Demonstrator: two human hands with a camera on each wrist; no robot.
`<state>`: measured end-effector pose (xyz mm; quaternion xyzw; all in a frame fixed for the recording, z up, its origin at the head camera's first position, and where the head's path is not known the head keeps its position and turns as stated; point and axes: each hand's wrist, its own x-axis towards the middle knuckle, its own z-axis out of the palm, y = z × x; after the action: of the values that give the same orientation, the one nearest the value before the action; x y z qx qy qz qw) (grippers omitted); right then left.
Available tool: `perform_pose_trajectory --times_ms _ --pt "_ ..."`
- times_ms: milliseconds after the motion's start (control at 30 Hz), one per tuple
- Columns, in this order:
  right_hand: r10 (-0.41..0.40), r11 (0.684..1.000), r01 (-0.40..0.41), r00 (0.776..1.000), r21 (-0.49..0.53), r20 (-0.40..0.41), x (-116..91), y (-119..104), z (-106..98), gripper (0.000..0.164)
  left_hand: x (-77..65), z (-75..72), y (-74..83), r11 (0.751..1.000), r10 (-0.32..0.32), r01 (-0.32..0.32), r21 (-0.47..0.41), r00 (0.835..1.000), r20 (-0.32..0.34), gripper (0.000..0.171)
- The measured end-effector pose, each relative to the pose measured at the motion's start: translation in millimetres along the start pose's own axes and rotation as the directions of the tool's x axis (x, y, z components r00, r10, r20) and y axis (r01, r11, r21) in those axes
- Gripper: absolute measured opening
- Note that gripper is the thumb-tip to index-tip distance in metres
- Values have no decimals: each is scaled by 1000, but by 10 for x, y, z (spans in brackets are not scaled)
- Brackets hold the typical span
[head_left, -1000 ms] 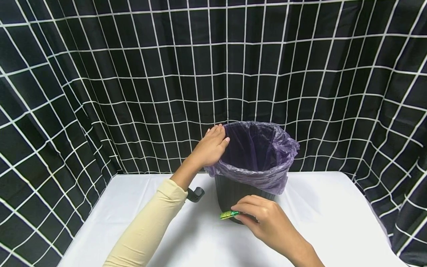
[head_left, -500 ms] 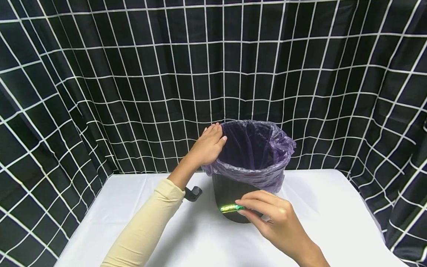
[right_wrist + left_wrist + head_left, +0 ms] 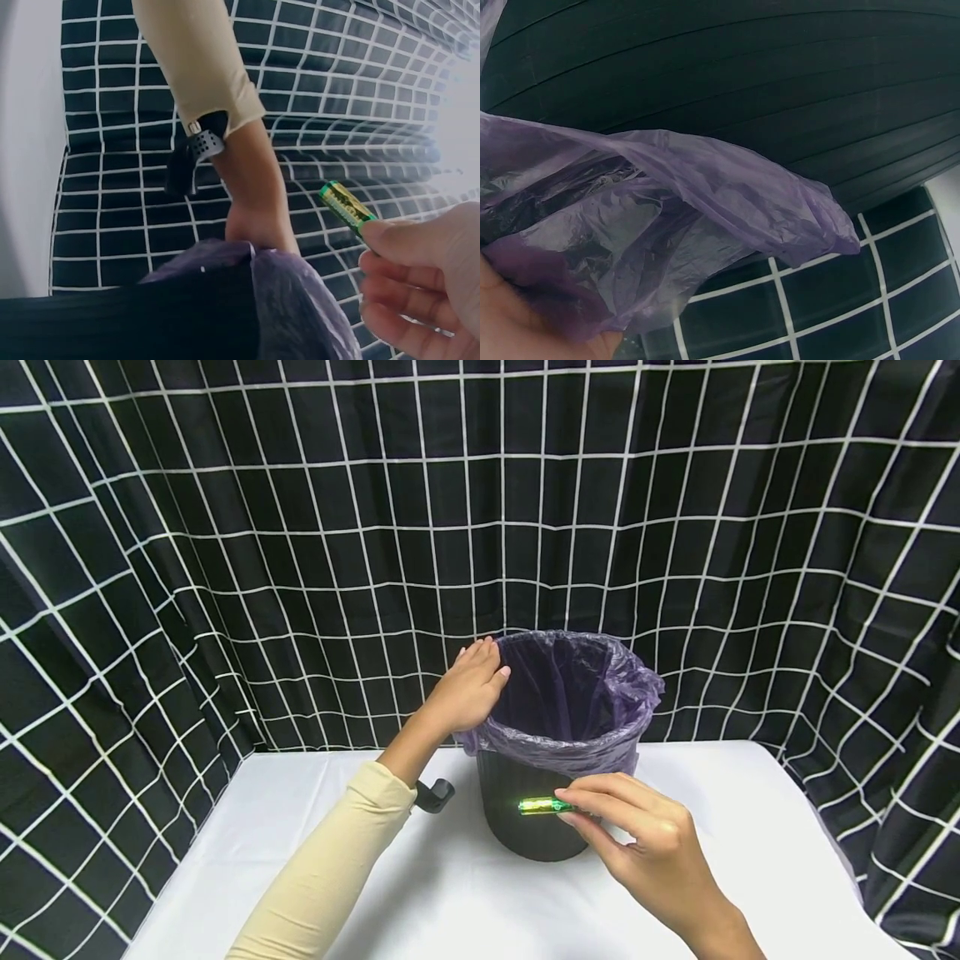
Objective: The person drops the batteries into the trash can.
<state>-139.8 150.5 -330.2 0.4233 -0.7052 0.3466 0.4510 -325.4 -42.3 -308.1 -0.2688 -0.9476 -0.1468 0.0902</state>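
Note:
My right hand [image 3: 651, 847] pinches a green and gold battery [image 3: 545, 806] between thumb and fingertips, its gold end pointing left. In the head view this battery overlaps the front wall of a black trash can [image 3: 525, 802], below the rim. The right wrist view shows the battery [image 3: 346, 204] beyond the thumb, with the other fingers loosely bent. My left hand [image 3: 471, 683] rests on the can's left rim, fingers extended. A crinkled purple bag [image 3: 573, 752] lines the can and folds over its rim. In the left wrist view, the loose bag edge [image 3: 727, 195] partly covers this hand.
The can stands upright on a white-covered table [image 3: 300, 827]. Close behind the table hangs a black curtain [image 3: 360, 560] with a white grid, which continues along both sides. A dark wrist mount [image 3: 435, 795] sticks out at the left sleeve's cuff.
My right hand has moved right and slightly up with the battery, which now points more level to the left. The left hand stays on the rim; the head view shifted slightly.

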Motion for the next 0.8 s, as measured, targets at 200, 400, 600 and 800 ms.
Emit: perform_pose_trajectory --times_ms 200,400,600,800 --pt "-16 998 14 999 -60 -31 28 46 -44 25 0 0 1 1000 -1 1 -1 1000 -1 56" --pt "-26 995 22 999 -97 -37 84 74 -88 29 -19 -17 2 1000 -1 1 -10 1000 0 55" --pt "-27 994 23 999 -111 -35 157 119 -131 32 -15 -15 -9 1000 2 -2 -5 1000 -7 55" --pt "6 988 -7 1000 -154 -8 171 202 -165 32 -2 -11 1 1000 2 -2 7 1000 2 55"
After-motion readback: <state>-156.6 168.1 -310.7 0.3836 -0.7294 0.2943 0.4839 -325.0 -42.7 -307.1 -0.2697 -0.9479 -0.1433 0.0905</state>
